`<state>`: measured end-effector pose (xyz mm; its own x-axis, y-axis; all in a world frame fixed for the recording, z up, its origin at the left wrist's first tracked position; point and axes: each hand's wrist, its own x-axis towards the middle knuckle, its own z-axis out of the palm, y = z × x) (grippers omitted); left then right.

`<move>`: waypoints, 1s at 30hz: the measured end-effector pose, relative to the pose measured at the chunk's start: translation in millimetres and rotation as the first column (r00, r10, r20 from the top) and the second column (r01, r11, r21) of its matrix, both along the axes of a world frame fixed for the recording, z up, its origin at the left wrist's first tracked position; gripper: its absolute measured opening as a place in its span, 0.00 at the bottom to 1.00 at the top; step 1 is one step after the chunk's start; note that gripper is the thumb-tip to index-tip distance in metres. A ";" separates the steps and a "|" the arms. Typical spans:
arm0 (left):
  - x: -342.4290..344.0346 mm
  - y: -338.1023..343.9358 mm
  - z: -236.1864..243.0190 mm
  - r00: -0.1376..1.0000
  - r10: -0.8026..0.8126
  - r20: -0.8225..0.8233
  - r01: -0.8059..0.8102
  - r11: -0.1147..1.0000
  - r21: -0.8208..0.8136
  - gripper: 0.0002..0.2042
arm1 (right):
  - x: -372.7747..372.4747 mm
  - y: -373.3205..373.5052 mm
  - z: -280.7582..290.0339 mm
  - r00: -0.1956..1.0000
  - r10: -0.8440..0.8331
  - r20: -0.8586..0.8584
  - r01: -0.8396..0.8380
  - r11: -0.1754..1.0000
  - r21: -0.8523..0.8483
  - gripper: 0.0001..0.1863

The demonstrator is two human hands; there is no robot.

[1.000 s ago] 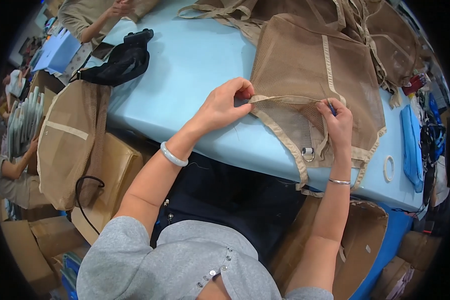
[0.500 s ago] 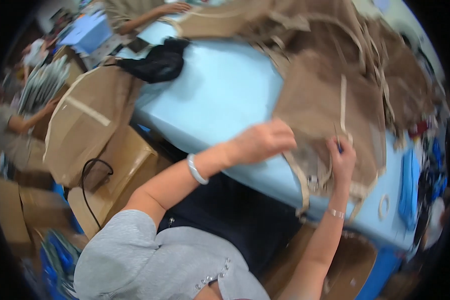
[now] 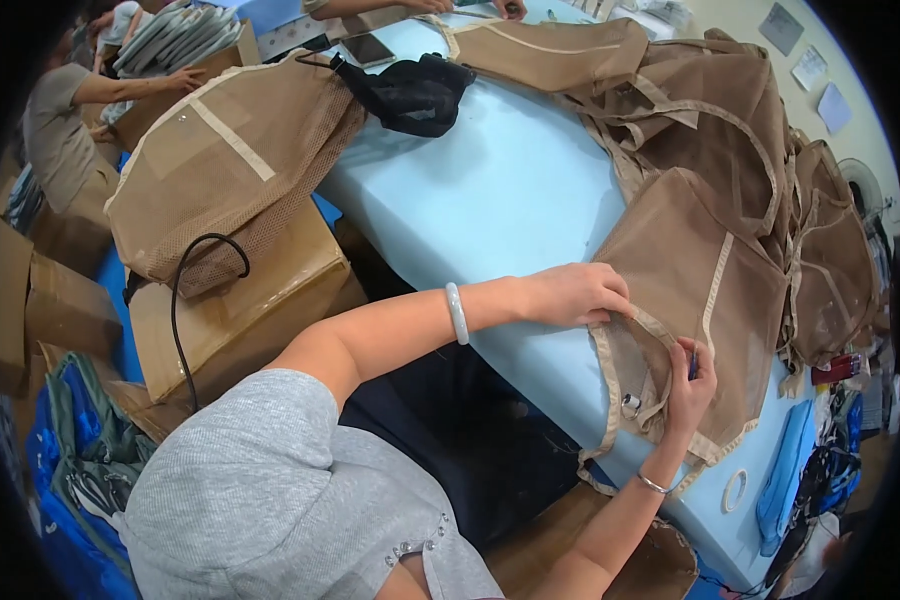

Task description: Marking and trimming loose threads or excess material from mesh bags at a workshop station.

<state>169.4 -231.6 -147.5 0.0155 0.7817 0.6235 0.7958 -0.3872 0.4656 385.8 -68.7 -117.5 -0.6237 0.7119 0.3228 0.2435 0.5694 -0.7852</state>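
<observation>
A brown mesh piece [image 3: 675,230] with beige binding lies over the right part of the light-blue table. My left hand [image 3: 575,294] is closed, its fingertips pinching the beige binding strip [image 3: 654,326] at the mesh edge. At the right end of that strip my right hand [image 3: 691,385] is closed around a small blue-handled tool [image 3: 693,364]; its tip is hidden, so I cannot tell its kind. The right fingers also touch the binding. A small metal-and-white fitting [image 3: 631,402] hangs between the hands, beside a loose beige strap [image 3: 607,400].
More brown mesh [image 3: 710,90] is heaped at the far right. A black bag [image 3: 410,95] and a phone [image 3: 368,49] lie on the blue table [image 3: 490,190]. Another mesh piece [image 3: 200,190] covers a cardboard box [image 3: 245,320] at left. Two co-workers' arms show at the far side and left.
My left hand has moved right and down from above the table onto the binding, which it now pinches. The right hand has shifted slightly down and right. The view has tilted.
</observation>
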 end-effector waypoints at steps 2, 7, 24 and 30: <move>0.9 3.0 -2.7 1.000 -0.027 0.016 0.028 0.999 -0.020 0.13 | 3.7 4.6 -8.0 0.994 0.009 -0.108 -0.008 1.000 0.007 0.12; 1.3 -0.7 0.0 1.000 -0.020 -0.003 0.020 0.999 -0.028 0.13 | 12.0 -6.1 9.8 0.994 0.029 -0.107 -0.026 0.999 0.024 0.15; -0.2 -1.5 1.6 1.000 -0.013 0.000 0.013 0.998 -0.062 0.11 | -1.9 -89.3 44.3 0.981 0.154 0.115 -0.184 0.929 0.322 0.09; -0.5 -4.7 -0.1 1.000 -0.014 0.000 0.014 0.999 -0.042 0.11 | -6.5 -102.0 37.5 0.969 0.201 0.145 -0.236 0.925 0.298 0.09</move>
<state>168.9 -236.3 -147.6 0.0266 0.8066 0.5905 0.7909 -0.3783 0.4810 379.4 -170.6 -80.0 -0.7964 0.4292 0.4261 0.1598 0.8288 -0.5363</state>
